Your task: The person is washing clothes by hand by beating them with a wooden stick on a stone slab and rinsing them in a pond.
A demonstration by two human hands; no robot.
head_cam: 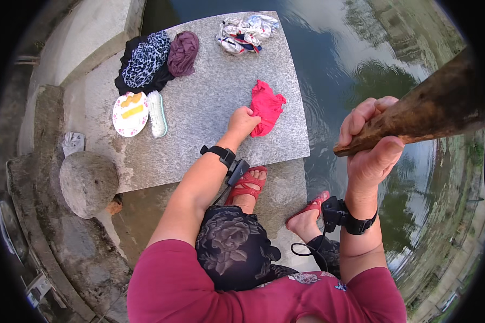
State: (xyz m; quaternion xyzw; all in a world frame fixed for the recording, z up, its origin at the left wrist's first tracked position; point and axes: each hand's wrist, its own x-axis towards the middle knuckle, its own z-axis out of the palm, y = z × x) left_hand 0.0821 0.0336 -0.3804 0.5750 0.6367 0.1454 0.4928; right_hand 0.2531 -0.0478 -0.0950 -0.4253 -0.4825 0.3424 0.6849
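My left hand (244,121) rests at the near-left edge of a crumpled red cloth (266,107), fingers touching it on the grey stone slab (210,101). Whether the fingers pinch the cloth is not clear. Raised over the water at the right, my right hand (367,133) is closed around the narrow end of a thick brown wooden club (432,101), whose wide end reaches toward the upper right. At the slab's left are a scrub brush (157,114) with pale bristles and an oval flowered plate (130,126) holding yellow soap pieces (132,111).
A patterned blue-and-white cloth (145,60) on black fabric and a purple cloth (183,53) lie upper left. A bundled white cloth (242,34) sits near the far edge. Water (323,80) borders the slab's right side. A rounded stone (88,181) stands lower left.
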